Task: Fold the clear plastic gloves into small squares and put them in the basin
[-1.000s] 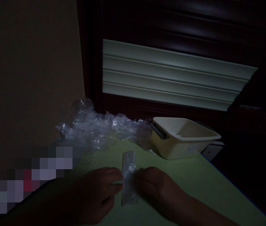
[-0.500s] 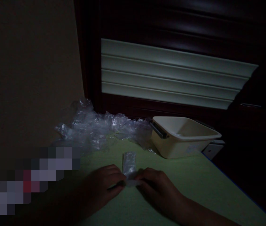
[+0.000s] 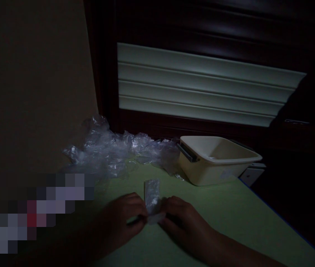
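Between my two hands, a small clear plastic bag lies folded into a narrow strip on the green tabletop. My left hand pinches the left side of its near end between thumb and fingers. On the other side, my right hand is closed on the right corner of that same end. A whitish flap shows between the two sets of fingertips, bent up or over; the dim light hides which. The strip's far end points away from me, free of both hands.
A heap of crumpled clear plastic bags lies against the wall at the back left. At the back right stands a cream plastic bin with dark handles, near the table's blue edge. A pixelated patch covers the left side.
The whitish flap at the bag's near end shows broader and slightly lower now. My right hand's fingers have shifted a little. Both hands keep their grip.
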`<action>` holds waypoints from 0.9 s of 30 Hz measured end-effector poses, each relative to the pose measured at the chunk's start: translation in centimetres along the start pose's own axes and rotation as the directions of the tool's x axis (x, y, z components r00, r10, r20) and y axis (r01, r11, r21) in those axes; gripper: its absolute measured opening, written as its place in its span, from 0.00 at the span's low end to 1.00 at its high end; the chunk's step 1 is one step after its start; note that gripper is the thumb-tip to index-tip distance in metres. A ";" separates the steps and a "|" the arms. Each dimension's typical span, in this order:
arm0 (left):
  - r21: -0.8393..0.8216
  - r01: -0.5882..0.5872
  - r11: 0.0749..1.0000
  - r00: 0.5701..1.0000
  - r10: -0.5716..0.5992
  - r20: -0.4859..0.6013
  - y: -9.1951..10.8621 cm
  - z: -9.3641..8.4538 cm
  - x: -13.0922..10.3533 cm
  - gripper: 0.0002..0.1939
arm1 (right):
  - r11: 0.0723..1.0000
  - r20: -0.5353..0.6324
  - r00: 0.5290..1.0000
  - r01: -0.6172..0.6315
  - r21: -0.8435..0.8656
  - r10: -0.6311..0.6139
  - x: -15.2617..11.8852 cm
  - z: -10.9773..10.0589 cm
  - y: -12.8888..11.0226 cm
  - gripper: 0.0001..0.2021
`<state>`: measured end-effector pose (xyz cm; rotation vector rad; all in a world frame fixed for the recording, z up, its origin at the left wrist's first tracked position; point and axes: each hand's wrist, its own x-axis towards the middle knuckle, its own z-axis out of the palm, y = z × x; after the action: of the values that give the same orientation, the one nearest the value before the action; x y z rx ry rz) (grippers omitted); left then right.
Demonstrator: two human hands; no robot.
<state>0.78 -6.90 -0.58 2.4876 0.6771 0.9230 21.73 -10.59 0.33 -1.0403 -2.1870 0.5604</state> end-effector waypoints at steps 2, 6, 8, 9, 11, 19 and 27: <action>-0.028 0.050 0.998 0.999 -0.051 -0.015 0.0 -0.1 0.0 0.08 | 0.999 -0.013 0.999 -0.035 -0.012 0.035 0.0 0.1 -0.1 0.06; -0.009 0.188 0.982 0.982 -0.188 -0.011 0.0 0.0 0.0 0.11 | 0.988 -0.014 0.988 -0.155 0.002 0.155 0.0 0.2 -0.3 0.05; 0.003 0.219 0.976 0.976 -0.219 -0.014 0.0 0.1 0.0 0.10 | 0.980 -0.005 0.981 -0.192 0.056 0.193 -0.1 0.2 -0.3 0.03; 0.008 0.226 0.974 0.974 -0.226 -0.019 0.1 0.2 0.1 0.09 | 0.975 -0.006 0.979 -0.203 0.093 0.204 -0.1 0.3 -0.3 0.04; 0.020 0.242 0.970 0.970 -0.242 -0.036 0.2 0.3 0.1 0.07 | 0.961 -0.023 0.975 -0.214 0.174 0.222 -0.1 0.5 -0.2 0.06; -0.010 0.467 0.884 0.884 -0.467 -0.021 1.3 0.4 0.7 0.07 | 0.872 0.002 0.966 -0.235 0.429 0.259 0.1 1.4 1.0 0.10; -0.018 0.448 0.894 0.892 -0.449 -0.063 0.8 0.5 0.7 0.14 | 0.902 -0.001 0.967 -0.237 0.360 0.255 0.2 1.1 0.8 0.08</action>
<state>1.82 -7.25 -0.11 2.1583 1.2075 0.8227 21.32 -10.03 -0.84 -1.1189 -1.8283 0.9975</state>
